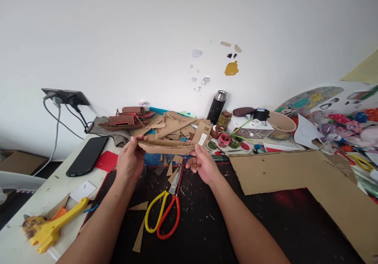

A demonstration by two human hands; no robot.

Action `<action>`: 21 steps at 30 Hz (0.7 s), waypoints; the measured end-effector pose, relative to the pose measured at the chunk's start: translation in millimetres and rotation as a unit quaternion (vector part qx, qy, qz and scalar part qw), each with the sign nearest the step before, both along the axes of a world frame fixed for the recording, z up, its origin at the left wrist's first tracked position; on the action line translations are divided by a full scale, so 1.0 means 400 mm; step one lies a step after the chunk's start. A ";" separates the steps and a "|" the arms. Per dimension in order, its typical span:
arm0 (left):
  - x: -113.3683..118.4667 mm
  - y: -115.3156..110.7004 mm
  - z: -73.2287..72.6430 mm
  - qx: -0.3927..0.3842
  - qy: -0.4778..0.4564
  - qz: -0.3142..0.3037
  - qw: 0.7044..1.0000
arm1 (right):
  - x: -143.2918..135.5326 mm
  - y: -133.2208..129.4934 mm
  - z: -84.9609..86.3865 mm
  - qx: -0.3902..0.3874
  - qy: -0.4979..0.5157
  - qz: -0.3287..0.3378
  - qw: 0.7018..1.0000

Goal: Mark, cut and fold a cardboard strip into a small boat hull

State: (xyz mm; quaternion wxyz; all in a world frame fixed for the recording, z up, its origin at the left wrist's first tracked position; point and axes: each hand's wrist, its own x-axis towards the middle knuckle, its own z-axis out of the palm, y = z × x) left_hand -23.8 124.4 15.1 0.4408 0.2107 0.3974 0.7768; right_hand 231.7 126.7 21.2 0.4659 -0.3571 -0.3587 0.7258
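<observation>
Between my two hands a small cardboard boat hull (167,147) is held up level above the dark work mat (201,224). The fingers of my left hand (130,159) pinch its left tip. At the other end my right hand (203,162) grips the right tip between thumb and fingers. Below the hull lie scissors (169,203) with one yellow and one red handle, their blades pointing away from me. Thin cardboard offcuts (138,232) are scattered around them. Behind the hull rests a heap of cardboard scraps (177,128).
Finished brown model boats (122,121) stand at the back left. A phone (88,156) and a yellow glue gun (56,226) lie on the left. Paint jars (224,139), a black flask (217,107) and a bowl (280,126) stand behind. A large cardboard sheet (283,169) covers the right side.
</observation>
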 end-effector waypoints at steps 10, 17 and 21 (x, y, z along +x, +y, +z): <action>0.025 -0.031 0.030 -0.022 0.042 -0.079 0.996 | 0.012 0.009 -0.001 0.025 -0.022 -0.053 0.998; 0.048 -0.043 0.044 0.003 0.089 -0.077 0.993 | 0.012 0.015 -0.014 0.019 -0.031 -0.066 0.997; 0.051 -0.041 0.038 -0.004 0.075 -0.072 0.995 | 0.010 0.011 -0.014 0.031 -0.033 -0.062 0.997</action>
